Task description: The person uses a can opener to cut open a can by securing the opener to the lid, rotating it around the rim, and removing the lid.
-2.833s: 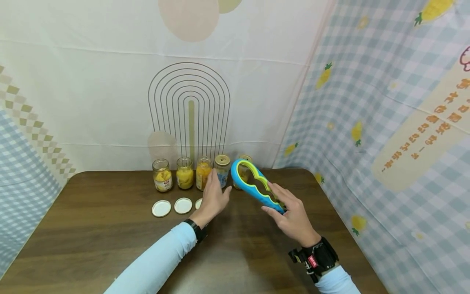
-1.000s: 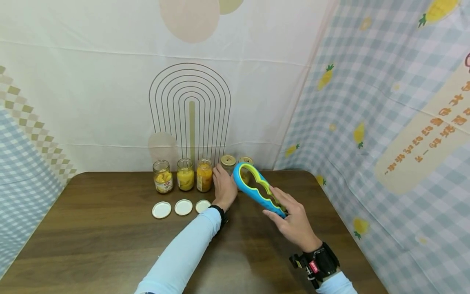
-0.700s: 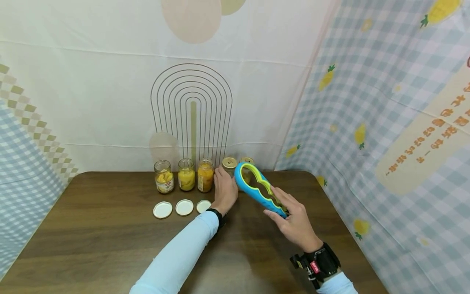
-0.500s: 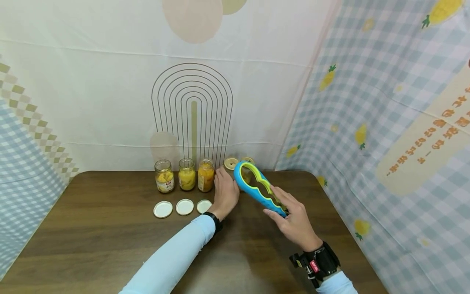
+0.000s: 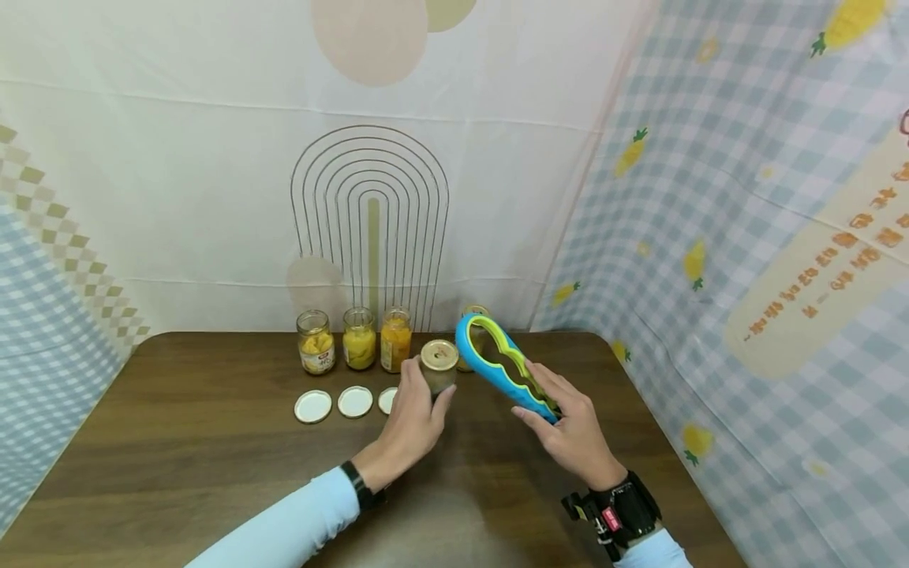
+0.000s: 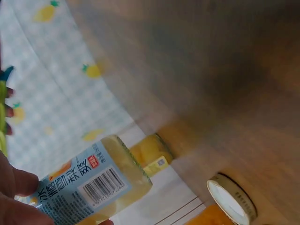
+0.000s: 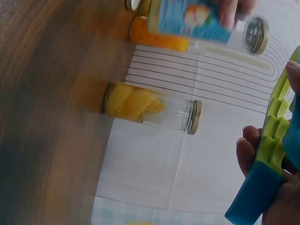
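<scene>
My left hand (image 5: 412,418) grips a glass jar (image 5: 440,359) with a gold lid, fingers on its far side and thumb on its near side. In the left wrist view this jar (image 6: 93,187) shows a pale blue label with a barcode. The right hand (image 5: 575,434) holds a blue and lime-green jar opener (image 5: 490,374) by its handle end, its loop pointing up and left. Behind the loop stands another gold-lidded jar (image 5: 474,310), partly hidden. The right wrist view shows yellow fruit pieces in that jar (image 7: 136,104).
Along the back edge of the wooden table (image 5: 213,473) stand lidless jars of yellow fruit (image 5: 316,343), (image 5: 359,341) and orange fruit (image 5: 395,343). White-faced lids (image 5: 312,406), (image 5: 355,401) lie before them, a third (image 5: 387,400) beside my left wrist. A printed cloth (image 5: 213,197) hangs behind.
My left hand reached the gold-lidded jar at the back, took hold of it, and has brought it up and toward me. The right hand with the jar opener has hardly moved.
</scene>
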`<action>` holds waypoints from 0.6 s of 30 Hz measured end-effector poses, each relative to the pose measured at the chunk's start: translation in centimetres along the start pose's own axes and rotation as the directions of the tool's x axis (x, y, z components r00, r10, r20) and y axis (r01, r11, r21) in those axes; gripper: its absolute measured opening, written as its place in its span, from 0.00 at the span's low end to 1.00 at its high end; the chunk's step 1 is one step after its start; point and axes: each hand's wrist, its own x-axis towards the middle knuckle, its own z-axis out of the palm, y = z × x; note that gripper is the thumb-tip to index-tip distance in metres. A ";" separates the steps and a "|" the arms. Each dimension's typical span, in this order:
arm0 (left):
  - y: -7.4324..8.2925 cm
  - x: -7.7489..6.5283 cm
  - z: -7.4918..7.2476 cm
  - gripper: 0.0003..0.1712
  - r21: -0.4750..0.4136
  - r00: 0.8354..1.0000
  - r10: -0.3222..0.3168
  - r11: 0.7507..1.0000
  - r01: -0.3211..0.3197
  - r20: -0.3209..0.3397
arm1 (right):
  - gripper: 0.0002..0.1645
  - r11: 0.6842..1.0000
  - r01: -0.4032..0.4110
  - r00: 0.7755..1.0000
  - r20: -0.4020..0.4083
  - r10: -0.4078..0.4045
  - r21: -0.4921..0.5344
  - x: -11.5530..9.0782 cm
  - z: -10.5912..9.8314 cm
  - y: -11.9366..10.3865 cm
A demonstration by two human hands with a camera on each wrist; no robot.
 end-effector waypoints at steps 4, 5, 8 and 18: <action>0.3 -2.3 -1.4 0.36 -0.025 1.000 0.021 0.999 -0.021 0.006 | 0.46 1.000 -0.011 1.000 -0.002 0.011 0.006 -0.1 0.0 0.0; 0.5 -2.8 -1.7 0.37 -0.028 1.000 0.027 0.999 -0.027 0.009 | 0.46 1.000 -0.014 1.000 -0.002 0.014 0.008 -0.1 -0.1 0.0; 0.9 -3.9 -2.5 0.38 -0.038 0.999 0.035 0.999 -0.034 0.020 | 0.46 1.000 -0.022 1.000 -0.001 0.022 0.009 -0.1 -0.1 0.0; 1.3 -5.3 -3.4 0.39 -0.052 0.998 0.054 0.997 -0.054 0.015 | 0.46 1.000 -0.019 1.000 0.006 0.019 0.014 0.1 0.2 -0.3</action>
